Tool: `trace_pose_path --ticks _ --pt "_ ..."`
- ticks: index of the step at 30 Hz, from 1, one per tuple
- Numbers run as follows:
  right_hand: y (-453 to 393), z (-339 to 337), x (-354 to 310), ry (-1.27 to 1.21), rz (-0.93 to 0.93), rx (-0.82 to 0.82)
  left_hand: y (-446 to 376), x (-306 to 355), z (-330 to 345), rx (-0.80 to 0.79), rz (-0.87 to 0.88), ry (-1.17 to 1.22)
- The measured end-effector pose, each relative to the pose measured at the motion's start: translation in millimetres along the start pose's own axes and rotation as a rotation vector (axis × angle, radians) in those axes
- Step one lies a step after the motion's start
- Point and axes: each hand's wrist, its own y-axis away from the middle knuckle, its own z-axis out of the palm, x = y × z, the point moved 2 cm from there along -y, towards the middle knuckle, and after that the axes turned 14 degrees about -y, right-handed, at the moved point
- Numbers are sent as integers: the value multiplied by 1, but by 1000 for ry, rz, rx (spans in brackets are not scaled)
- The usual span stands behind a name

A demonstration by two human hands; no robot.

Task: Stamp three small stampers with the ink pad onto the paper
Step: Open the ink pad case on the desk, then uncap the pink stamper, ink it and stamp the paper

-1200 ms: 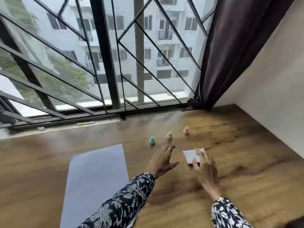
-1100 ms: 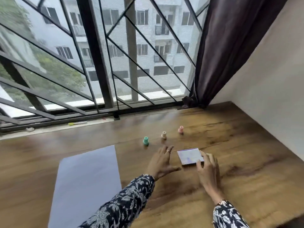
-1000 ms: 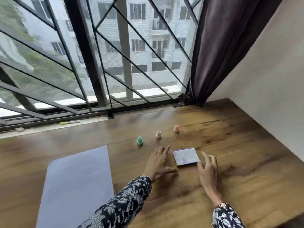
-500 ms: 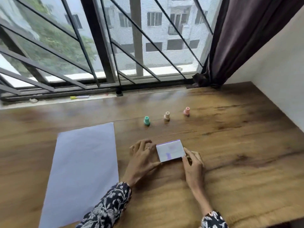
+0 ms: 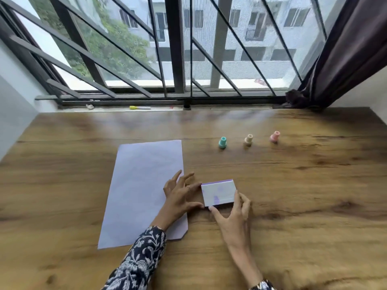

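Gripping ink pad (image 5: 218,192) edges, left hand (image 5: 181,197) and right hand (image 5: 234,214), paper (image 5: 144,185) just beside.

Dark floral sleeves (image 5: 142,260); ring (image 5: 188,187) on left hand (image 5: 180,197).

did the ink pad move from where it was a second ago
Yes. The ink pad has come toward the person and leftward: it lay below the pink stamper, and now sits below the green stamper, nearer the paper, between both hands.
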Motion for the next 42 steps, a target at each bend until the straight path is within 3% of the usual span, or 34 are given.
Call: trace_pose_path --ticks 7,12,15,20,23,27,34,42 --pt "5 14 -8 189 -29 119 0 0 3 26 -24 16" --pt "2 10 -12 158 -17 88 1 0 2 24 -24 24" --pt "-6 -7 -13 -16 87 -26 2 0 3 30 -2 16" --pt "-27 -50 -14 -546 323 -230 1 0 2 18 4 36" --pt "-39 -69 -1 -690 432 -152 1 -1 3 34 -3 7" --pt "-54 -91 24 -783 416 42 0 -2 5 24 -3 -6" --pt "-73 -97 57 -475 358 194 0 0 4 17 -30 9" --pt "-94 -108 49 -132 246 190 -20 16 -12 1 -158 17"
